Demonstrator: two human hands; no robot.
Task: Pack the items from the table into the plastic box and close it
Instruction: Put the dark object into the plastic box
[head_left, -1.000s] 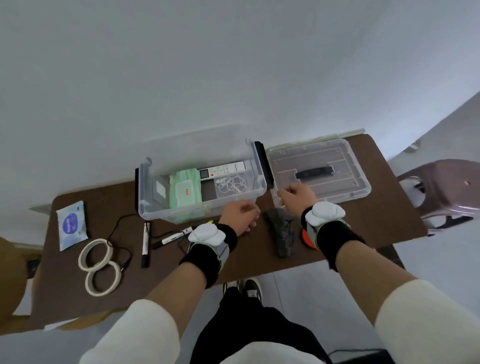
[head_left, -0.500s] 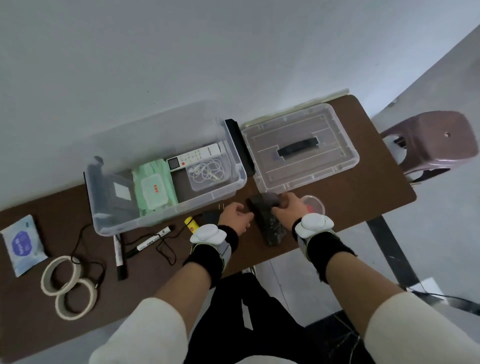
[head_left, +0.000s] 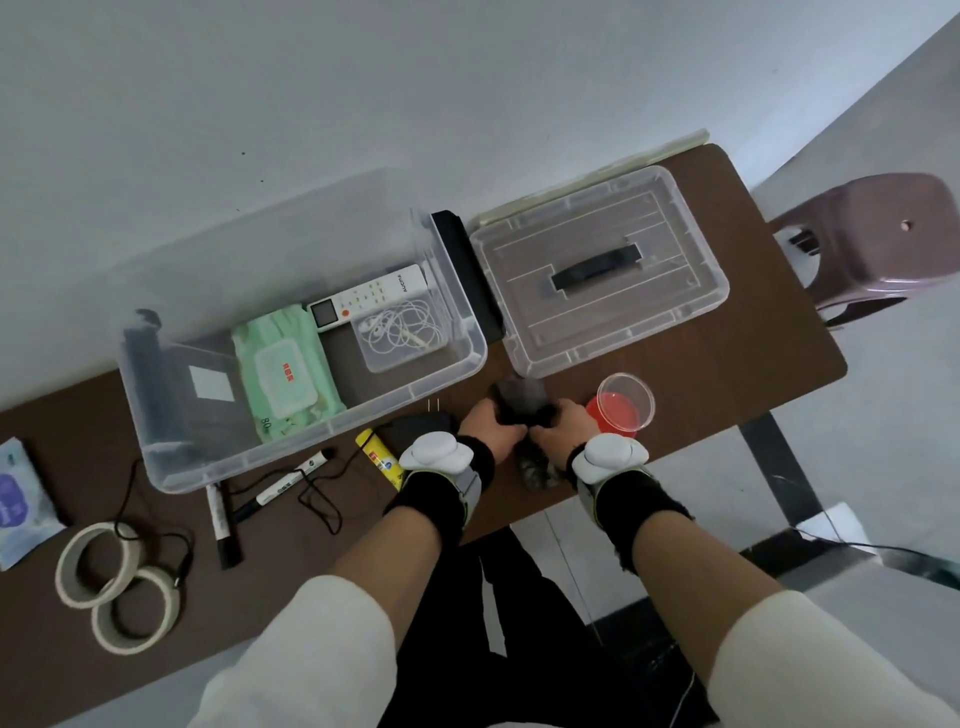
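Since the dark bundle (head_left: 520, 399) at the near edge of the desk (head_left: 727, 374), just beside the plastic box (head_left: 311, 439), is looking soft and light, left hand (head_left: 492, 431) and right hand (head_left: 565, 428) are gripping it mid-length, fingers curling round.

— What is standing over at the far right?
— A purple-brown plastic stool (head_left: 878, 244) is sitting on the grey floor (head_left: 893, 426), with a small hole showing in its seat.
— And behind?
— A white wall (head_left: 363, 93) is filling the top, and a pale strip (head_left: 649, 153) is lying along its foot.
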